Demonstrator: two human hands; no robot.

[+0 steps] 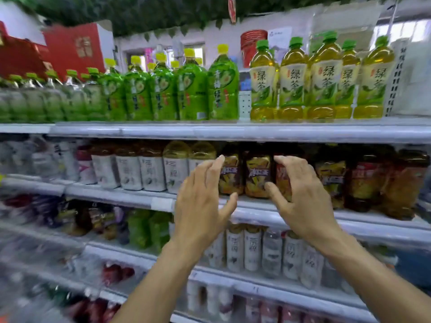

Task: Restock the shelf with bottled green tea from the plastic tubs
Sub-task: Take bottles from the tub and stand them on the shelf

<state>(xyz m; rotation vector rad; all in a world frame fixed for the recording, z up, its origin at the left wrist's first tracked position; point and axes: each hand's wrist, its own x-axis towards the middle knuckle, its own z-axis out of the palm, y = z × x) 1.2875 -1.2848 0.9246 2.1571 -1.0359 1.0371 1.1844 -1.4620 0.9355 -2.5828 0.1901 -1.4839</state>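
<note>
Large green tea bottles (291,82) with green caps and pale labels stand in a row on the top shelf (233,131), right of centre. Left of them stand green-wrapped tea bottles (222,89) with yellow caps. My left hand (203,201) and my right hand (300,194) are raised side by side in front of the second shelf, palms facing each other, fingers spread and holding nothing. Between them I see dark bottles with yellow and purple labels (257,176). No plastic tub is in view.
The shelving holds several rows of drinks: white-labelled tea (151,171) on the second shelf, red-labelled bottles (366,183) at the right, more bottles below. Red gift boxes (74,47) sit at the top left. A white divider (245,106) separates the two top-shelf groups.
</note>
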